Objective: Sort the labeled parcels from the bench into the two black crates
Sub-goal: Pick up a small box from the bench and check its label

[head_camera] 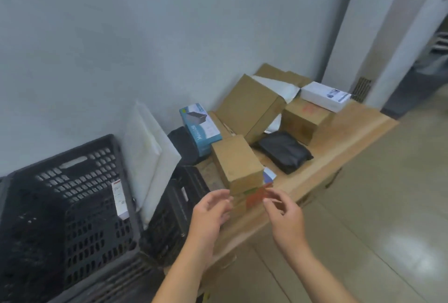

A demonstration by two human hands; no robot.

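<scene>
my left hand point(209, 213) and right hand point(284, 215) hover either side of a red-marked parcel point(253, 199), which lies on the worktop point(351, 128) directly under the small brown box point(236, 164). the fingers of both hands are loosely spread and hold nothing; through the blur i cannot tell whether their tips touch the parcel. behind the small brown box stand a blue box point(200, 128) and a big brown box point(249, 106); to its right lies a black pouch point(286, 151). left of it sit two black crates, the near crate point(177, 205) just beside it, the far crate point(80, 181) with a slim white box point(120, 199) inside.
</scene>
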